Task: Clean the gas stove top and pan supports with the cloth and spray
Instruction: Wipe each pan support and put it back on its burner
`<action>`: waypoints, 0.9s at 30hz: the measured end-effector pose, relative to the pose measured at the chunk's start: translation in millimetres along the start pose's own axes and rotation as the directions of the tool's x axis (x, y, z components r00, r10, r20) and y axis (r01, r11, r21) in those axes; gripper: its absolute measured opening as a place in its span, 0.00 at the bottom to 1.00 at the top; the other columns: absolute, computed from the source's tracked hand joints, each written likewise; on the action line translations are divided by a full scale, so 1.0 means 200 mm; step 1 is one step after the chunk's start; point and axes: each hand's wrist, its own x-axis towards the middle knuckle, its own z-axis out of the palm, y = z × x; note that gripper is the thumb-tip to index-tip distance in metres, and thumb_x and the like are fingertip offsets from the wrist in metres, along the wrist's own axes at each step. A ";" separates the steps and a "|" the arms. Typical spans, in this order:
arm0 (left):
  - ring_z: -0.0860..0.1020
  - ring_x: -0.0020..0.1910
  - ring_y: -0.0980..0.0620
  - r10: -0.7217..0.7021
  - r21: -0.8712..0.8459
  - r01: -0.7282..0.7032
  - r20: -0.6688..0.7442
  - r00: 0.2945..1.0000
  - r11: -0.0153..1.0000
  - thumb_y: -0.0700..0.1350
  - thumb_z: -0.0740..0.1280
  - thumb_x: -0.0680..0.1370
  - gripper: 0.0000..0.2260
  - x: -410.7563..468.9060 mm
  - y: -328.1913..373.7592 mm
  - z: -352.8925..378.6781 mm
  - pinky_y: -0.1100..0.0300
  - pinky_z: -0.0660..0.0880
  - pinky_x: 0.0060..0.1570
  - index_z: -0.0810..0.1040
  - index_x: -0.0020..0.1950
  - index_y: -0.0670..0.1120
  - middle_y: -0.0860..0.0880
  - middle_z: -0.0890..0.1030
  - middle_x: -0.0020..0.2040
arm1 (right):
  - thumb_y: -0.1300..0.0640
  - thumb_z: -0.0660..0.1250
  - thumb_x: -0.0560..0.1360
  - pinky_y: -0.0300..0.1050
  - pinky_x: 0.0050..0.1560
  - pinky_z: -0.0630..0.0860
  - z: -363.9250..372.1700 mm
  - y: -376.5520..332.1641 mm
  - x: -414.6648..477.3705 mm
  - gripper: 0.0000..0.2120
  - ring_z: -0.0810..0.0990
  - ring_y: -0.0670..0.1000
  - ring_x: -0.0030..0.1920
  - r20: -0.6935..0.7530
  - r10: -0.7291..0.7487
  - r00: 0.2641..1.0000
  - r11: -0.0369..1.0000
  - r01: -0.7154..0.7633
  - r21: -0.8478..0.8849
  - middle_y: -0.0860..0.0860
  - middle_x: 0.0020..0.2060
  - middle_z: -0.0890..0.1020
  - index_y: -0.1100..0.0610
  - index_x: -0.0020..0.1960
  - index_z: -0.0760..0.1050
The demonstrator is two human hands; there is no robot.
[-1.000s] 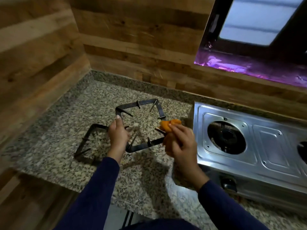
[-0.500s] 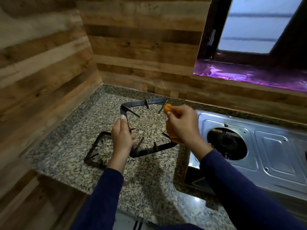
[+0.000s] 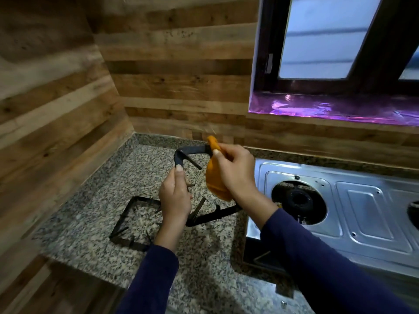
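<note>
The left hand [image 3: 174,198] gripped a black pan support [image 3: 192,152], tilted up above the granite tabletop [image 3: 90,211]; the right hand [image 3: 235,173] pinched an orange cloth [image 3: 214,177] against its far bar. A second support [image 3: 131,223] lay flat, left of the stove [image 3: 362,211]

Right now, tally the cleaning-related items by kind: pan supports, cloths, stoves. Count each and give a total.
Black metal pan supports: 2, one tilted up in the left hand at, one flat on the speckled granite counter at
Orange cloth: 1, in the right hand
Stainless steel gas stove: 1
Spray bottle: 0 in view
Total: 4
</note>
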 end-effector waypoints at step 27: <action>0.70 0.26 0.55 -0.136 -0.392 0.068 -0.149 0.979 0.917 0.55 0.54 0.84 0.17 0.04 0.02 -0.03 0.61 0.69 0.26 0.69 0.40 0.48 0.50 0.70 0.33 | 0.42 0.75 0.69 0.62 0.41 0.82 -0.21 0.03 0.10 0.22 0.84 0.58 0.36 0.290 0.158 0.944 0.925 -0.245 0.292 0.54 0.32 0.83 0.63 0.42 0.81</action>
